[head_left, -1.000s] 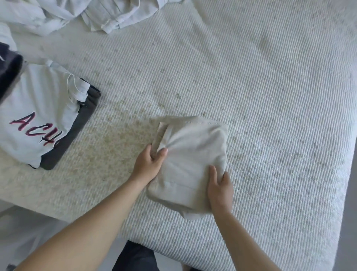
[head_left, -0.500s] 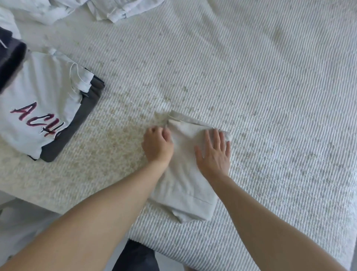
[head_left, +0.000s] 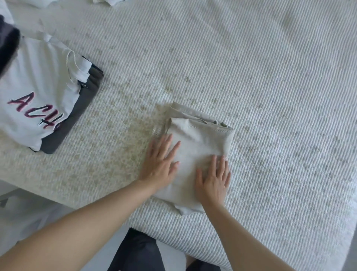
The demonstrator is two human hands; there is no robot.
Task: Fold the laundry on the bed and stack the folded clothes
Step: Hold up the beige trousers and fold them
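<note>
A folded beige garment lies on the bed near its front edge. My left hand rests flat on the garment's left side, fingers spread and straight. On the lower right part of the same garment my right hand presses flat with straight fingers. At the left sits a stack of folded clothes: a white shirt with red letters on top of a dark grey piece.
Unfolded white laundry shows at the top edge of the bed. A dark garment lies at the far left. The bed's front edge runs just below my hands, with my dark trousers beneath it.
My left hand has opened from a curled grip to lie flat on the garment. My right hand slid back toward me over the cloth. The garment's far fold now lies uncovered.
</note>
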